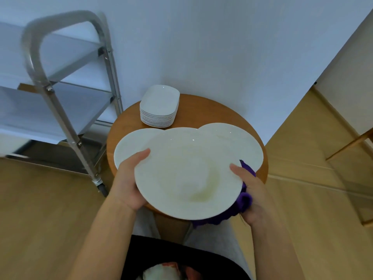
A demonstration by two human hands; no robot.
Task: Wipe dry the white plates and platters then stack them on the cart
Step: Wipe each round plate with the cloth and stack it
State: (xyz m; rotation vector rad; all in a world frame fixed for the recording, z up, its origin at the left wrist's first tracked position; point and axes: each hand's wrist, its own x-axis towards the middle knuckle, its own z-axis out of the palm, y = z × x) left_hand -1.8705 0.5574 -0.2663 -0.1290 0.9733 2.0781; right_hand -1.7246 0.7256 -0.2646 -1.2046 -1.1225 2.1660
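At the far left stands a metal cart with tubular steel legs, a rounded handle and pale shelves, its castor resting on the wood-look floor; it stands just beside the left edge of a round wooden table. On the far side of that table, next to the white wall, sits a neat stack of white rectangular platters with rounded corners. Nearer the person, a white round plate lies on the left part of the table, partly covered by the plate being held. The left hand grips the left rim of the held white plate, thumb lying across the top surface and the other fingers hidden beneath. That plate is lifted above the near edge of the table, tilted slightly, with a faint yellowish sheen in its well. Behind it to the right, another white round plate rests on the table. The right hand holds the plate's right rim, thumb on top, and its fingers curl round a purple cloth bunched against the plate's underside and edge. At the far right a pale wooden door frame runs along the floor.
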